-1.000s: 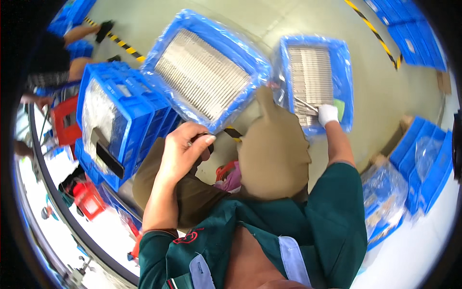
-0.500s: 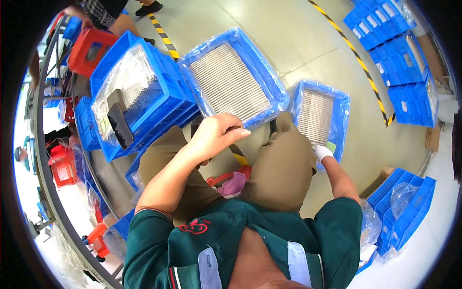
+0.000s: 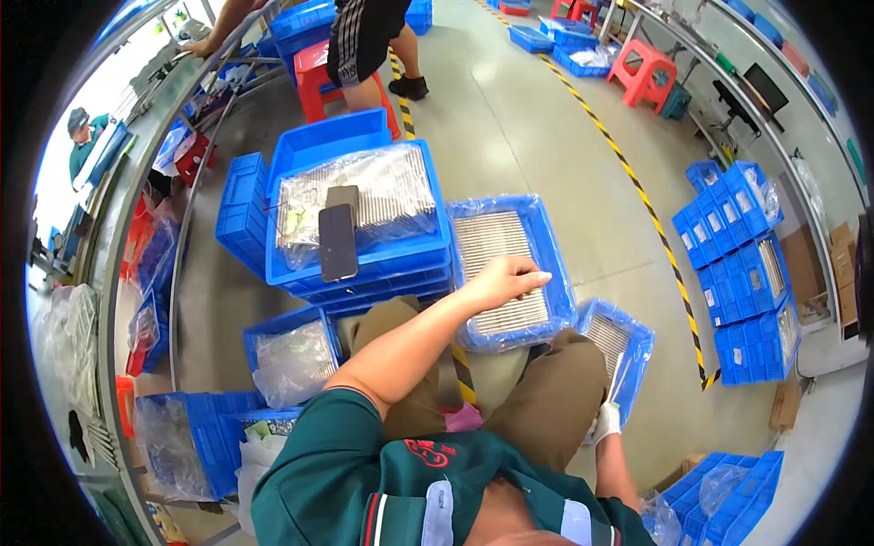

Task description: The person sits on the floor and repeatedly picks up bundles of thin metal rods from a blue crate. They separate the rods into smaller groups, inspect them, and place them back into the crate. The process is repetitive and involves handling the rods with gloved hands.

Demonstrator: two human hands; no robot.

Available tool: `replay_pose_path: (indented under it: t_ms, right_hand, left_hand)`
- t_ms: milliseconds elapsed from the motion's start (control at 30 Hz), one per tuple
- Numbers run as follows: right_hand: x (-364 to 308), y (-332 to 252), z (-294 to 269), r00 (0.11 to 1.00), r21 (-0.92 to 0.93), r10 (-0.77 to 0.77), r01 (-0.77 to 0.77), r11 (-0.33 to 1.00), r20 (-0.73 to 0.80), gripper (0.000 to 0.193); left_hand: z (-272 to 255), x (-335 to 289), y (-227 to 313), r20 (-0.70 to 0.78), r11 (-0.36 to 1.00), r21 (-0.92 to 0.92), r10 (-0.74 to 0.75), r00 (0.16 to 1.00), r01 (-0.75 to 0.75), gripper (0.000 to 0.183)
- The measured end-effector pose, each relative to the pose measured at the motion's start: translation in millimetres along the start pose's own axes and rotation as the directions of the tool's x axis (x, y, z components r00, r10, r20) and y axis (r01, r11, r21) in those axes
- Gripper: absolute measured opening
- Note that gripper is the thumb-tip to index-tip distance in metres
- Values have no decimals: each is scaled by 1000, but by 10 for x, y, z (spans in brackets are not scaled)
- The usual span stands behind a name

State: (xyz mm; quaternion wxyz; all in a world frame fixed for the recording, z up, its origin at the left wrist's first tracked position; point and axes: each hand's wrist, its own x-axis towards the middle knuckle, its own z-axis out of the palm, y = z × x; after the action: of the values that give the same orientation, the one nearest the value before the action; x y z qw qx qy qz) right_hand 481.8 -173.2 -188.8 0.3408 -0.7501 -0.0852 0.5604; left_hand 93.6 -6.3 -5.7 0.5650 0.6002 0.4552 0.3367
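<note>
My left hand (image 3: 503, 284) is bare and hovers over the near part of a blue bin (image 3: 563, 273) lined with clear plastic. Its fingers curl in beside the thumb; whatever they may hold is hidden. Rows of thin silvery rods (image 3: 492, 241) fill that bin. At the right, my right hand (image 3: 607, 422), in a white glove, is closed at the near end of a smaller blue bin (image 3: 645, 350). A few slim pale rods (image 3: 620, 378) stick up from its grip. More rods (image 3: 608, 335) lie in rows inside this smaller bin.
A phone (image 3: 338, 244) rests against a block on plastic-covered rods atop stacked blue bins (image 3: 373, 280) ahead-left. Blue bins (image 3: 728, 218) stack at right. Another person's leg (image 3: 369, 91) is beside a red stool (image 3: 314, 77). A metal-framed bench (image 3: 182, 164) runs along the left.
The view has tilted up, showing more of the room ahead. My right hand now has slim rods sticking up from it. My left hand stays over the middle bin, fingers curled.
</note>
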Motion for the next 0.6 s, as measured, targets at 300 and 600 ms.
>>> replay_pose_path:
  t_ms: [300, 600]
  right_hand:
    - [-1417, -1924, 1250, 600, 290, -792, 742, 604, 115, 14]
    - [-1562, -2019, 2455, 522, -29, -726, 820, 572, 447, 14]
  left_hand:
    - [-228, 180, -99, -197, 834, -546, -29, 980, -85, 34]
    - [-721, 245, -121, -364, 504, -805, -7, 931, -311, 32]
